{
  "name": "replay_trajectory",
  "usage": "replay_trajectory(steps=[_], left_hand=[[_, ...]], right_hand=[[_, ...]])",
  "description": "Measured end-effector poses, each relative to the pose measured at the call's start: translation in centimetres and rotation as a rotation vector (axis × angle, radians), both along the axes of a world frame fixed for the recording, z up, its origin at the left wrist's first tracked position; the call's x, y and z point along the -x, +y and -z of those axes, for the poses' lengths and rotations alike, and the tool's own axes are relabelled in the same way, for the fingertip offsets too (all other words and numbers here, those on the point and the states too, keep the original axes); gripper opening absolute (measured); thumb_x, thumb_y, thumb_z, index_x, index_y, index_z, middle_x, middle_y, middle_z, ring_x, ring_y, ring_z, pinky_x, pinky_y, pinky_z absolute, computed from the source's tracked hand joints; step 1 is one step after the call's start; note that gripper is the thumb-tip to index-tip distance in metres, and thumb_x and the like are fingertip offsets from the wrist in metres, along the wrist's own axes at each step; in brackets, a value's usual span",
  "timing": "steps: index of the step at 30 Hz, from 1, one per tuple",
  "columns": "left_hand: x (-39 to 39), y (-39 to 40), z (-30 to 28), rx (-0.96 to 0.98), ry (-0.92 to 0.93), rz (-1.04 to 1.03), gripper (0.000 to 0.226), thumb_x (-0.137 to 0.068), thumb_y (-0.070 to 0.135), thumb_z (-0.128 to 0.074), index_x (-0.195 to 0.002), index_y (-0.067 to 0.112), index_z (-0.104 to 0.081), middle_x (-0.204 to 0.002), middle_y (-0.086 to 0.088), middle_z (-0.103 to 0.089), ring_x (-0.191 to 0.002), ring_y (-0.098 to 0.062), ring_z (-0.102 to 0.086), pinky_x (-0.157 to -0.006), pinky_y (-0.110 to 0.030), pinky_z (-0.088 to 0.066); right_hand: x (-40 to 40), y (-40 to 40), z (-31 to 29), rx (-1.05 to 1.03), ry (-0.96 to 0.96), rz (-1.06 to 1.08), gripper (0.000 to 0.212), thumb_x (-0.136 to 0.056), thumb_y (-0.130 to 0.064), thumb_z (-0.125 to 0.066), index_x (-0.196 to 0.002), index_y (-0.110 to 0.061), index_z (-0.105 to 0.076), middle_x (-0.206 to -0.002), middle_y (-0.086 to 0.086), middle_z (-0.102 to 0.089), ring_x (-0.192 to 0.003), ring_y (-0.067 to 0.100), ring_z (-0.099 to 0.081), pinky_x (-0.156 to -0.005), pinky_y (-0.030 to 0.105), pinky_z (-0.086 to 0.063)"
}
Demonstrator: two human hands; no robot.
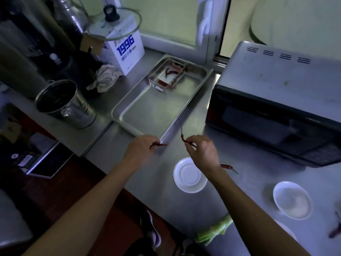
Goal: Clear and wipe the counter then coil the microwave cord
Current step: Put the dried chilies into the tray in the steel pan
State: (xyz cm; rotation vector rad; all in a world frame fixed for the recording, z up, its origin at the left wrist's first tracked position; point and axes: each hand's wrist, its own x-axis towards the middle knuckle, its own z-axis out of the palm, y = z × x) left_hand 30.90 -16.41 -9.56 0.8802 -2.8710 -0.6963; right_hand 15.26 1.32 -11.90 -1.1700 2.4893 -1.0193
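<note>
My left hand (141, 147) pinches a dried red chili (160, 144) just above the steel counter (249, 174), at the near corner of a steel tray (147, 115). My right hand (202, 151) pinches another dried red chili (183, 138) by its stem, held upright. A third chili (226, 166) lies on the counter behind my right wrist. Inside the tray at its far end sits a clear plastic box (167, 74) with chilies in it. The microwave (276, 100) stands at the right. Its cord is out of sight.
A white saucer (190, 175) and a white bowl (292, 200) sit on the counter near me. Green vegetable scraps (214, 231) lie at the front edge, more chilies (336, 231) at the far right. A metal can (62, 104), a crumpled cloth (106, 77) and a white box (123, 50) stand left.
</note>
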Motion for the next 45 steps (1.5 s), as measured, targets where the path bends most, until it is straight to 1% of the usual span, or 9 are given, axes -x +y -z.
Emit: replay_trajectory(steps=[5, 9, 13, 21, 25, 28, 33, 37, 45], left_hand=[[3.3, -3.0, 1.5, -0.030, 0.010, 0.117, 0.017, -0.084, 0.008, -0.065, -0.091, 0.021, -0.074, -0.081, 0.005, -0.065, -0.077, -0.020, -0.060, -0.071, -0.036, -0.048], [4.0, -7.3, 3.3, 0.001, 0.012, 0.187, 0.019, -0.080, 0.003, -0.068, -0.093, 0.017, -0.076, -0.086, -0.003, -0.071, -0.079, -0.027, -0.065, -0.071, -0.034, -0.049], [6.1, -12.5, 3.9, -0.044, 0.051, 0.207, 0.018, -0.085, 0.011, -0.068, -0.097, 0.022, -0.074, -0.091, 0.000, -0.071, -0.081, -0.023, -0.065, -0.072, -0.034, -0.052], [10.3, -21.7, 5.2, -0.156, 0.076, 0.330, 0.014, -0.090, 0.017, -0.065, -0.100, 0.023, -0.072, -0.091, 0.006, -0.070, -0.081, -0.016, -0.064, -0.071, -0.033, -0.054], [12.2, -25.9, 5.9, -0.222, 0.079, 0.325, 0.015, -0.089, 0.013, -0.067, -0.100, 0.021, -0.073, -0.094, 0.003, -0.072, -0.081, -0.016, -0.065, -0.069, -0.028, -0.052], [14.0, -27.9, 6.3, -0.250, 0.098, 0.282, 0.015, -0.088, 0.015, -0.069, -0.099, 0.024, -0.074, -0.094, 0.005, -0.073, -0.076, -0.009, -0.061, -0.061, -0.019, -0.042], [18.0, -30.1, 5.5, -0.323, 0.147, 0.209, 0.020, -0.088, 0.013, -0.070, -0.103, 0.026, -0.074, -0.098, 0.010, -0.074, -0.079, -0.009, -0.065, -0.073, -0.025, -0.053], [22.0, -32.3, 4.4, -0.273, 0.187, 0.251, 0.019, -0.088, 0.014, -0.070, -0.101, 0.027, -0.074, -0.098, 0.010, -0.073, -0.083, -0.008, -0.067, -0.072, -0.022, -0.049], [26.9, -35.1, 5.1, -0.065, 0.138, 0.370, 0.021, -0.088, 0.016, -0.070, -0.107, 0.025, -0.073, -0.105, 0.003, -0.074, -0.092, -0.018, -0.069, -0.077, -0.030, -0.052]], right_hand=[[1.4, -1.0, 1.4, -0.060, 0.004, 0.075, 0.013, -0.092, -0.015, -0.068, -0.101, -0.009, -0.074, -0.095, 0.006, -0.073, -0.095, 0.029, -0.063, -0.082, 0.047, -0.051], [1.1, -4.0, 2.2, -0.080, 0.011, 0.122, 0.011, -0.090, -0.015, -0.070, -0.098, -0.010, -0.076, -0.089, 0.007, -0.073, -0.091, 0.031, -0.062, -0.079, 0.043, -0.051], [1.0, -8.9, 2.2, -0.103, -0.005, 0.194, 0.009, -0.090, -0.016, -0.070, -0.093, -0.010, -0.076, -0.086, 0.008, -0.073, -0.088, 0.032, -0.061, -0.077, 0.039, -0.048], [1.5, -16.6, 1.0, -0.162, -0.013, 0.387, 0.013, -0.091, -0.020, -0.070, -0.098, -0.011, -0.076, -0.090, 0.008, -0.074, -0.092, 0.031, -0.063, -0.079, 0.044, -0.052], [1.7, -20.2, 0.7, -0.155, -0.016, 0.467, 0.016, -0.090, -0.019, -0.070, -0.104, -0.013, -0.076, -0.094, 0.009, -0.073, -0.091, 0.028, -0.065, -0.078, 0.042, -0.054], [2.0, -22.0, 0.7, -0.158, -0.048, 0.525, 0.017, -0.090, -0.019, -0.069, -0.105, -0.015, -0.076, -0.098, 0.010, -0.071, -0.091, 0.026, -0.065, -0.079, 0.040, -0.055], [3.6, -23.6, 0.3, -0.127, -0.031, 0.546, 0.016, -0.091, -0.017, -0.069, -0.105, -0.012, -0.076, -0.098, 0.009, -0.072, -0.089, 0.023, -0.065, -0.078, 0.042, -0.056], [5.8, -24.6, 0.1, -0.090, -0.004, 0.560, 0.015, -0.089, -0.014, -0.071, -0.103, -0.011, -0.075, -0.098, 0.010, -0.073, -0.089, 0.023, -0.067, -0.078, 0.041, -0.057], [12.1, -29.2, 0.9, -0.040, 0.025, 0.490, 0.016, -0.092, -0.014, -0.069, -0.108, -0.010, -0.072, -0.102, 0.008, -0.074, -0.093, 0.020, -0.069, -0.080, 0.041, -0.060]])
